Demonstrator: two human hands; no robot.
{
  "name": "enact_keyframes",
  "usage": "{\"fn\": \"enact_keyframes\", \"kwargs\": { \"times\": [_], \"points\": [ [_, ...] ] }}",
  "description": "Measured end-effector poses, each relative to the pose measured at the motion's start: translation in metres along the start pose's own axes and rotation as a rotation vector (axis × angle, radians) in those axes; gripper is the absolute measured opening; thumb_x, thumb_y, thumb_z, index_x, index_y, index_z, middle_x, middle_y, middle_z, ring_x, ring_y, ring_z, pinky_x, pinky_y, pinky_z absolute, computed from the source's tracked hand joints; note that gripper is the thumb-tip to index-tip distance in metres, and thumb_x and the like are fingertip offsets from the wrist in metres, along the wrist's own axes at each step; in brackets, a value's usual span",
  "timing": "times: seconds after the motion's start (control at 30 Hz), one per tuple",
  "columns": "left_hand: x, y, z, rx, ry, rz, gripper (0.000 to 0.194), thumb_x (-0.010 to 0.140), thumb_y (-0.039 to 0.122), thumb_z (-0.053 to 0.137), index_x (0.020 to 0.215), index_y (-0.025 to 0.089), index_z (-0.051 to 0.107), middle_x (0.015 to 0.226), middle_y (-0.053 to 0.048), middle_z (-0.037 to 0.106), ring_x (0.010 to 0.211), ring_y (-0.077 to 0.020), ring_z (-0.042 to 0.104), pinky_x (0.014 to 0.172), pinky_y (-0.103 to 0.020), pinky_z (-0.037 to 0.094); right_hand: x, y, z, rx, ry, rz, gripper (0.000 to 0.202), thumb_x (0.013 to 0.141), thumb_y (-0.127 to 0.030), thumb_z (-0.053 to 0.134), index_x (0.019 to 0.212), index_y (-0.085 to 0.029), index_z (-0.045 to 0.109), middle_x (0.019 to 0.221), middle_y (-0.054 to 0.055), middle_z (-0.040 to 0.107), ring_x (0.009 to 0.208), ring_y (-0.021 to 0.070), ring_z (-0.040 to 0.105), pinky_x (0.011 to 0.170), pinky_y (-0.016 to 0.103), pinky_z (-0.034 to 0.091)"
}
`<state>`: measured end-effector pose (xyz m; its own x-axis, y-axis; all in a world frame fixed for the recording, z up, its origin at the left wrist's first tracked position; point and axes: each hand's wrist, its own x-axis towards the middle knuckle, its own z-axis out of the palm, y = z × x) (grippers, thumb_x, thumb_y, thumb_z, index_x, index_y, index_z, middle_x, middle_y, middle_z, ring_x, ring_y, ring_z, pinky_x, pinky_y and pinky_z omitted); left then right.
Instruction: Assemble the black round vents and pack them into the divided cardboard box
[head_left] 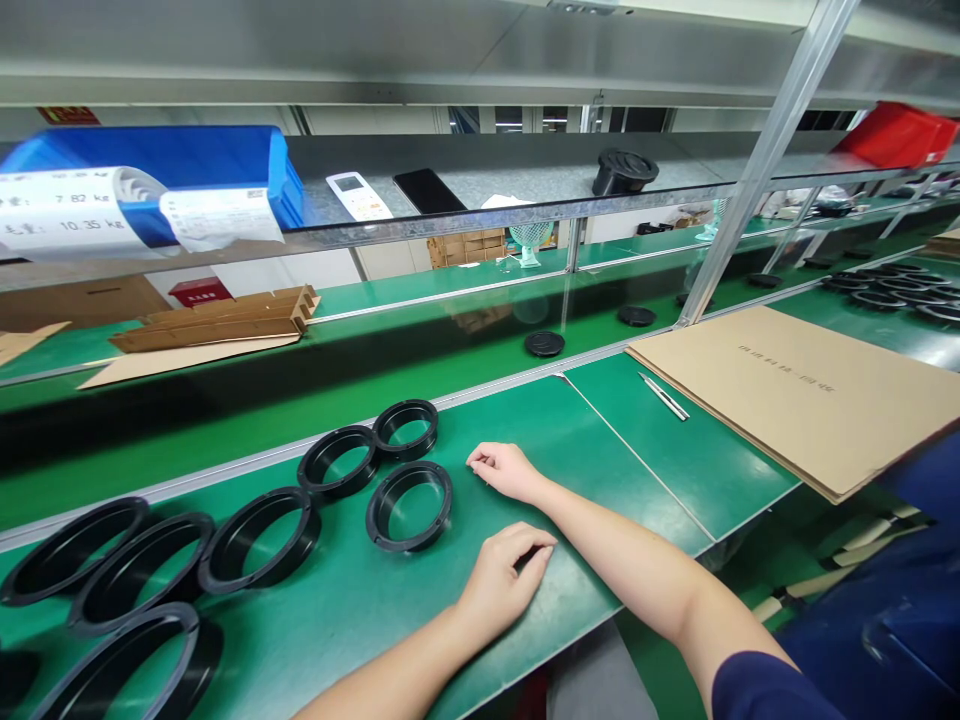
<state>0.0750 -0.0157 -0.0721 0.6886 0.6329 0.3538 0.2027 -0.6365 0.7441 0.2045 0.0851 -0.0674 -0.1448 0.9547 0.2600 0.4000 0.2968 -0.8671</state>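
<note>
In the head view, the right hand (504,470) rests on the green counter (592,465) at the middle of the frame, fingers curled together against the thumb; I see nothing in them. The left hand (502,575), lower down, has its fingers bent with tips close to the thumb, likewise with nothing visible. The nearest black ring (381,520) lies flat just left of both hands, apart from them. Behind it, a second ring (337,490) touches a third ring (409,453) near the metal rail (480,391).

A careless leftward sweep of the forearm could shove the nearest ring into its neighbours; a knock on the touching pair could push one against the rail. The counter's near edge slants close below the left hand, so something set there might fall. The easiest room is right of the hands, up to the pen-like tool (664,397) and the cardboard (787,400), whose corner overhangs the edge.
</note>
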Motion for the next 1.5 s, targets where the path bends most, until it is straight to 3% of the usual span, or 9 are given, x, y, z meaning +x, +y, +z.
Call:
{"fn": "enact_keyframes", "kwargs": {
  "times": [0.57,0.87,1.23,1.3,1.37,1.5],
  "points": [
    [0.000,0.001,-0.001,0.005,0.005,0.019,0.019,0.097,0.022,0.055,0.101,0.022,0.074,0.095,-0.003,0.075,0.087,-0.0177,0.070,0.080,-0.028,0.053,-0.001,-0.002,-0.001,0.006,0.012,0.006,0.011,0.092,-0.018,0.063,0.091,-0.018,0.074,0.081,0.001,0.073,0.073,0.0145,0.066,0.070,0.023,0.048],
    [-0.001,0.003,0.001,-0.012,0.011,0.008,0.019,0.096,0.024,0.057,0.100,0.020,0.074,0.096,-0.005,0.076,0.088,-0.0193,0.071,0.082,-0.030,0.054,0.001,0.008,0.003,0.125,0.012,0.026,0.011,0.090,-0.020,0.062,0.091,-0.018,0.073,0.077,0.000,0.071,0.064,0.0136,0.063,0.064,0.024,0.050],
    [0.001,0.006,-0.002,-0.046,0.012,-0.034,0.020,0.097,0.025,0.056,0.099,0.020,0.075,0.095,-0.005,0.075,0.088,-0.0194,0.070,0.083,-0.030,0.053,0.003,-0.002,0.001,0.385,0.032,0.239,0.007,0.088,-0.020,0.069,0.085,-0.015,0.073,0.071,0.000,0.069,0.060,0.0093,0.062,0.058,0.019,0.054],
    [0.001,0.005,-0.003,-0.047,0.014,-0.043,0.020,0.096,0.025,0.056,0.098,0.020,0.075,0.093,-0.004,0.075,0.086,-0.0189,0.070,0.080,-0.029,0.052,0.020,0.001,-0.015,0.439,0.049,0.322,0.011,0.086,-0.022,0.074,0.081,-0.012,0.072,0.067,0.002,0.068,0.057,0.0105,0.062,0.055,0.021,0.056],
    [0.001,0.003,-0.003,-0.056,0.017,-0.050,0.020,0.096,0.025,0.055,0.096,0.020,0.074,0.090,-0.004,0.074,0.084,-0.0182,0.069,0.078,-0.028,0.051,0.047,0.009,-0.045,0.477,0.151,0.406,0.017,0.088,-0.024,0.075,0.080,-0.011,0.070,0.065,0.002,0.066,0.054,0.0102,0.061,0.052,0.021,0.056],
    [0.002,0.001,-0.004,-0.117,0.018,-0.081,0.018,0.096,0.026,0.057,0.093,0.022,0.074,0.087,-0.003,0.074,0.081,-0.0169,0.069,0.075,-0.025,0.050,0.110,0.035,-0.134,0.516,0.576,0.538,0.018,0.100,-0.029,0.065,0.099,-0.011,0.065,0.080,0.000,0.064,0.061,0.0076,0.060,0.055,0.019,0.054]
  ]
}}
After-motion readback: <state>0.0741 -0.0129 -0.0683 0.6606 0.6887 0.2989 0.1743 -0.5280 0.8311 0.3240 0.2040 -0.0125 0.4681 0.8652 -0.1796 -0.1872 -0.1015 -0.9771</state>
